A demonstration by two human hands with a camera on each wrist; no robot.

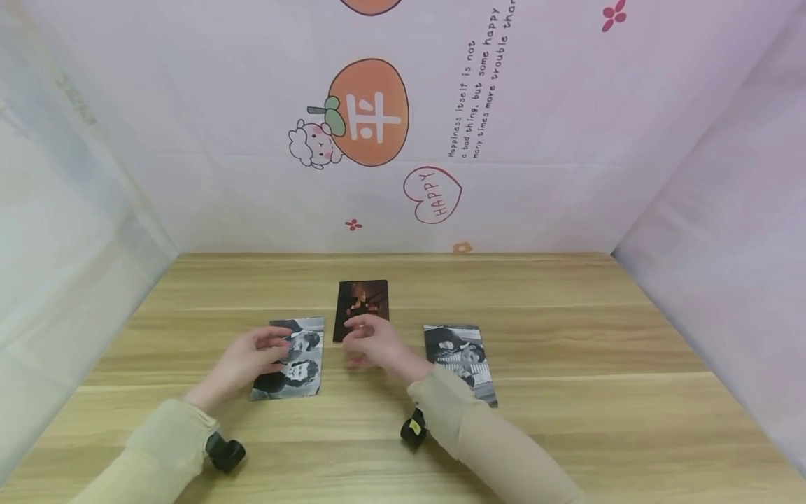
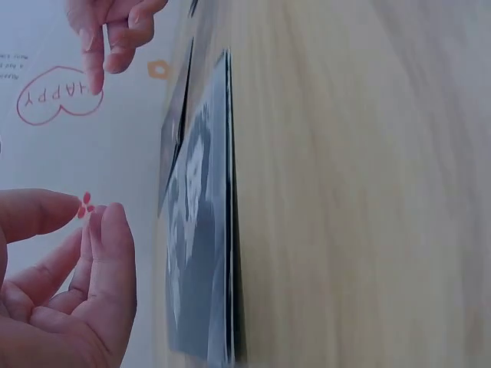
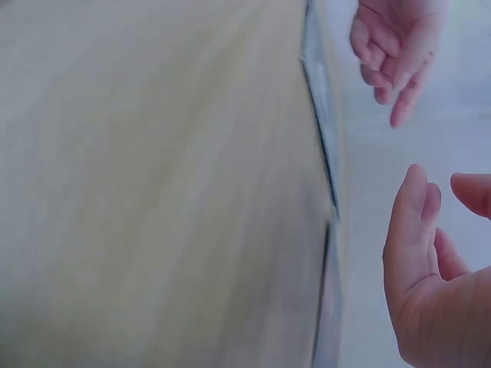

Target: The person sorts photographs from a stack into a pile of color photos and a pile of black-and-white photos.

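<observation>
Three photo cards lie apart on the wooden table. My left hand (image 1: 247,358) hovers over the left black-and-white photo card (image 1: 306,378), covering part of it. Its thumb and fingers bend loosely with a gap between them and hold nothing; the left wrist view shows this card (image 2: 196,253) with layered edges. My right hand (image 1: 376,344) is in the air by the lower edge of the dark, brownish photo card (image 1: 362,292). Those fingers are fairly straight, the thumb stands apart, and nothing is between them. Partly behind my right forearm is another black-and-white photo card (image 1: 462,346).
The wooden table (image 1: 567,350) ends at a white printed cloth backdrop (image 1: 535,203). White cloth walls (image 1: 724,210) rise on both sides. A black wrist camera (image 1: 224,453) is strapped on the left wrist, and another black camera (image 1: 413,430) on the right.
</observation>
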